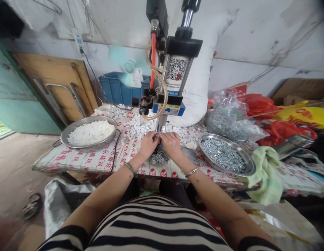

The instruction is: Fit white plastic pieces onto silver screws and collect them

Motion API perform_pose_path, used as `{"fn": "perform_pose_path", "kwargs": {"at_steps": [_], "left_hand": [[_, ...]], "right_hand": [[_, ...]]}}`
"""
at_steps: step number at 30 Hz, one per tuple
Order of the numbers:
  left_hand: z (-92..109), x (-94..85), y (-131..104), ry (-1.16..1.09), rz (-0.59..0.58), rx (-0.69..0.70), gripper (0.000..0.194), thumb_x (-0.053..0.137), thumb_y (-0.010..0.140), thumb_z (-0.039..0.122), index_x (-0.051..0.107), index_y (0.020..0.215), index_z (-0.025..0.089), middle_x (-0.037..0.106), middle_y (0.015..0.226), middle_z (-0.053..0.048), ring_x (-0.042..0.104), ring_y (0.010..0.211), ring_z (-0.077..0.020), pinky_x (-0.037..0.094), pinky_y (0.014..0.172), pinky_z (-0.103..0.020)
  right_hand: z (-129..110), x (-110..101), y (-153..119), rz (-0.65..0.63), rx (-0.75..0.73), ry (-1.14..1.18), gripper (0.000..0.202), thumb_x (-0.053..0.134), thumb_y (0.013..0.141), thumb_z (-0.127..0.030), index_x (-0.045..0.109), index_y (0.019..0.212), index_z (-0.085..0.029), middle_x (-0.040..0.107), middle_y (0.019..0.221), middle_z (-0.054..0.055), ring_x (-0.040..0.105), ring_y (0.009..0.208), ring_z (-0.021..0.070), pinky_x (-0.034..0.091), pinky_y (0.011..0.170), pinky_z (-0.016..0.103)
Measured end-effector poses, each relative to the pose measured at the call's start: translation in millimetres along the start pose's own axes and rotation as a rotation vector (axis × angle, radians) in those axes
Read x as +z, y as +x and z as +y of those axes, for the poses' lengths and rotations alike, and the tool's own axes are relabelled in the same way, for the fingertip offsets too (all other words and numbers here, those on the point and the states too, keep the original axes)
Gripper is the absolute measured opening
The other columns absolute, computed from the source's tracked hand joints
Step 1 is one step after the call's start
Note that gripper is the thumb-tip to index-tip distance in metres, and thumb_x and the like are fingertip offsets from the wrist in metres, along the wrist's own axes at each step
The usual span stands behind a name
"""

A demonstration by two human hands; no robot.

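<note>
Two hands [160,142] meeting under one press [169,69]

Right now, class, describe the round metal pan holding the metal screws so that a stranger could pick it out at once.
Start at the tall press machine standing mid-table. Move right of the person's right hand to the round steel pan near the table's front edge, beside a green cloth. Unlike the left pan, heaped with white pieces, it holds silvery metal screws.
</note>
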State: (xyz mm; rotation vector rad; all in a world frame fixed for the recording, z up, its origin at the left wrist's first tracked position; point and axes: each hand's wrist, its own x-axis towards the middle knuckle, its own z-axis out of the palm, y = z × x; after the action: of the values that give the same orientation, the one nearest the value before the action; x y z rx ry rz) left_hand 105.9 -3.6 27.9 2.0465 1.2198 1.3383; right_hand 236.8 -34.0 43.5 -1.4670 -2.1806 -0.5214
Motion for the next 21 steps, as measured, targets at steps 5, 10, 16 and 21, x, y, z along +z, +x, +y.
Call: {"fn": "perform_pose_path", "kwargs": {"at_steps": [5,10,16,21], "left_hand": [[-5,3.4,-2,0.049,-0.005,0.069,0.019,0.053,0.077,0.02,0.06,0.094,0.015,0.061,0.082,-0.005,0.055,0.075,-0.0151,0.043,0.074,-0.028],[-6,2.9,-2,0.035,-0.011,0.053,0.02,0.054,0.078,0.024,0.059,0.096,0.016,0.061,0.083,-0.005,0.055,0.075,-0.0149,0.043,0.075,-0.028],[-6,3.5,-3,0.035,0.008,0.048,0.02,0.054,0.078,0.024,0.059,0.095,0.016,0.06,0.082,-0.004,0.054,0.073,-0.0139,0.042,0.074,-0.028],[-4,3.1,-3,0.034,0.001,0.034,0.019,0.054,0.078,0.026,0.06,0.093,0.015,0.059,0.079,-0.004,0.053,0.071,-0.0137,0.042,0.072,-0.027]], "right_hand": [[3,-5,-18,0.003,0.17,0.112,0.035,0.04,0.087,-0.02,0.054,0.119,-0.02,0.064,0.108,0.005,0.057,0.09,0.0183,0.037,0.08,0.032],[18,-9,-76,0.057,0.381,0.016,0.038,0.041,0.087,-0.03,0.052,0.12,-0.014,0.065,0.103,0.01,0.058,0.092,0.0223,0.039,0.083,0.037],[13,5,-134,0.016,0.348,-0.24,0.04,0.046,0.084,-0.032,0.055,0.117,-0.014,0.055,0.122,0.016,0.047,0.113,0.0312,0.025,0.096,0.053],[8,9,-138,-0.005,0.333,-0.29,0.042,0.044,0.085,-0.034,0.053,0.12,-0.014,0.054,0.124,0.016,0.045,0.114,0.0314,0.023,0.097,0.054]]}}
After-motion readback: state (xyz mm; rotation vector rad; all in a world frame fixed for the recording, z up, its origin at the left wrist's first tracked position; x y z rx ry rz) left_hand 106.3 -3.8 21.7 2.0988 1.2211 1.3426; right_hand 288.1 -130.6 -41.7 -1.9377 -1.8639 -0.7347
